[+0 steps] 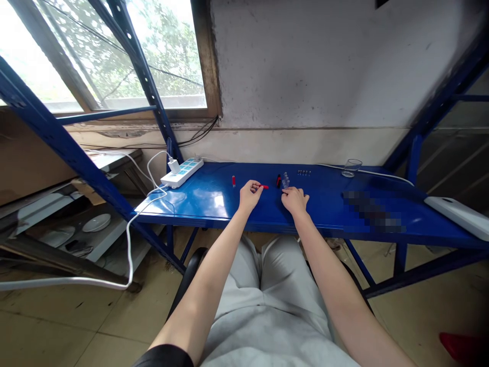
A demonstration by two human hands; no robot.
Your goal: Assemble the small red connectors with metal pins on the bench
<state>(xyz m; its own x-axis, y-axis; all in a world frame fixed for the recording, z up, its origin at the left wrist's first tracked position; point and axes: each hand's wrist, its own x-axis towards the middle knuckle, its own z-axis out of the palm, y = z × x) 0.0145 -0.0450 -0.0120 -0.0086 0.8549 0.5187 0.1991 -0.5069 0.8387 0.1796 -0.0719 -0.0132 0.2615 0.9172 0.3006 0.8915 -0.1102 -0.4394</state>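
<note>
My left hand (249,195) is closed over the blue shelf table (324,204), pinching a small red stick-shaped piece (264,187) that points right. To its right my right hand (295,201) rests low by the tabletop, fingers curled, right against a cluster of small clear pieces (286,179). What its fingertips hold, if anything, is too small to tell. Beside the cluster stand small black-and-red pieces (278,180). A small red tube with a pale end (234,181) stands apart, left of my left hand. Several tiny clear pieces (304,173) form a row behind my right hand.
A white power strip (182,173) with a plugged-in charger and a trailing cable lies at the table's left end. A drinking glass (351,168) stands at the back right. A white flat object (458,214) lies at the right end. Blue uprights frame both sides.
</note>
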